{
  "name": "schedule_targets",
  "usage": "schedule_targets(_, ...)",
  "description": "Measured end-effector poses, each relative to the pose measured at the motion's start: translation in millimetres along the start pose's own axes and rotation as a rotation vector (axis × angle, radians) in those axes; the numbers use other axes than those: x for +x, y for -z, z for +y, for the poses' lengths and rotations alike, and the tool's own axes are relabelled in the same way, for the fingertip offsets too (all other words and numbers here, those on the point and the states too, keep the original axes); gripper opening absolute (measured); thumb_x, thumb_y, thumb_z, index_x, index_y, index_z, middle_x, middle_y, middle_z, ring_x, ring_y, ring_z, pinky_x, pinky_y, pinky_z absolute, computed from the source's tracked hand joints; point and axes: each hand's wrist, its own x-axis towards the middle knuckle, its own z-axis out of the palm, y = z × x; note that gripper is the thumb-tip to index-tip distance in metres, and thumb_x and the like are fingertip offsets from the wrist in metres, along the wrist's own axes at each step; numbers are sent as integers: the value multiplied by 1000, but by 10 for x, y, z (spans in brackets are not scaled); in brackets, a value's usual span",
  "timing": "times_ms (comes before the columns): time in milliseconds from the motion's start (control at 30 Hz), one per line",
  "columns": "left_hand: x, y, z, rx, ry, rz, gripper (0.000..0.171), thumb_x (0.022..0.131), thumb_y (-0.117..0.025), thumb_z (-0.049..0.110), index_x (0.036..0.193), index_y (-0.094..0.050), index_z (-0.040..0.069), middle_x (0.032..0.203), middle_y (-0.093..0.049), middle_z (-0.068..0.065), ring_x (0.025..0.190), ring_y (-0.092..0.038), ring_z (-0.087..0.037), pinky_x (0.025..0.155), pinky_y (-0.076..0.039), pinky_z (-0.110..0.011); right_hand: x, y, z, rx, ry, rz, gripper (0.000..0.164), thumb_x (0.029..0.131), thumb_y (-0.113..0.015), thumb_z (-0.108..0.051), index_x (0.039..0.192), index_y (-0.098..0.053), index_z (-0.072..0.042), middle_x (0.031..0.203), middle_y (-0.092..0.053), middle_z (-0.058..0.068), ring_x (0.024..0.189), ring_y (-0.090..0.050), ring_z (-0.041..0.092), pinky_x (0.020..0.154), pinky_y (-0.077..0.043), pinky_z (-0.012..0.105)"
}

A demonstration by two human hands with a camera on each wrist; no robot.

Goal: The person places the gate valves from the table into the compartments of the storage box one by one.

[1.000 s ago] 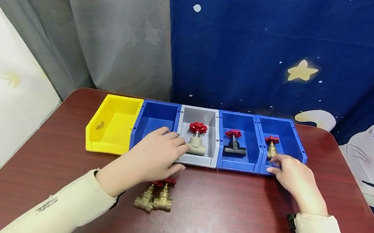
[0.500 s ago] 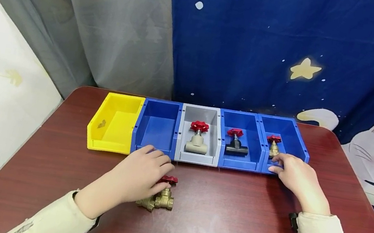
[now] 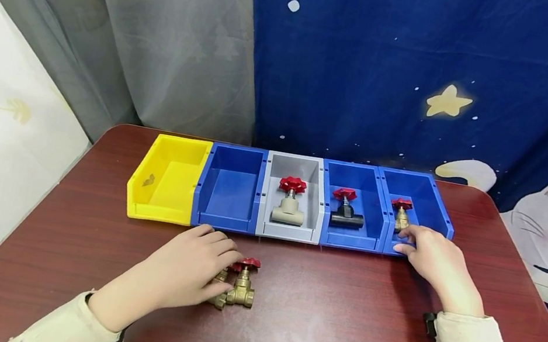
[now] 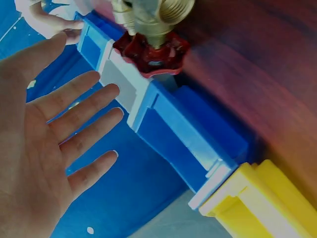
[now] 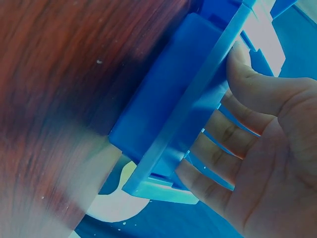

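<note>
Taking the grey bin (image 3: 288, 233) as my marker, I have the yellow bin (image 3: 158, 214) well to its left and the left-hand blue bin (image 3: 230, 194) between them. On the bench (image 3: 314, 330), in front of the grey bin and a little to its left, my left hand (image 3: 185, 270) is at two brass valves, spread open with fingers nearly straight and nothing in its hold. It partly covers the left brass valve (image 3: 218, 303); the right brass valve (image 3: 240, 295) shows more fully. I judge the step in hand to be picking one up, and I'd choose the right: thumb and fingers on opposite sides of its neck, since the red handwheel (image 3: 251, 263) might turn under a rim grip. The two wheels crowd each other, so a slow, straight lift should spare the neighbour. Inside the grey bin lies a pale plastic valve (image 3: 287, 215); directly right of that bin, the middle blue bin (image 3: 352, 242) holds a black valve (image 3: 346, 221). Second to its right, at the end blue bin (image 3: 433, 207), my right hand (image 3: 433, 260) is half closed beside a third brass valve (image 3: 401, 218); hidden fingertips mean I can't tell whether it grips it.
</note>
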Motion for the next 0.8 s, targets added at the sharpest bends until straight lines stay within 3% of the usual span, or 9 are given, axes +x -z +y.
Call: schedule_targets(800,-174,-205,-6,-86,167,-125,70,80,-75,57,129,-61,9,121,-65,-3,111,-60,-22,98,-45,-45,0,-1,1,-1,-13,-6,38,89,-75,-26,111,-66,3,91,-66,19,83,-61,35,75,-50,61)
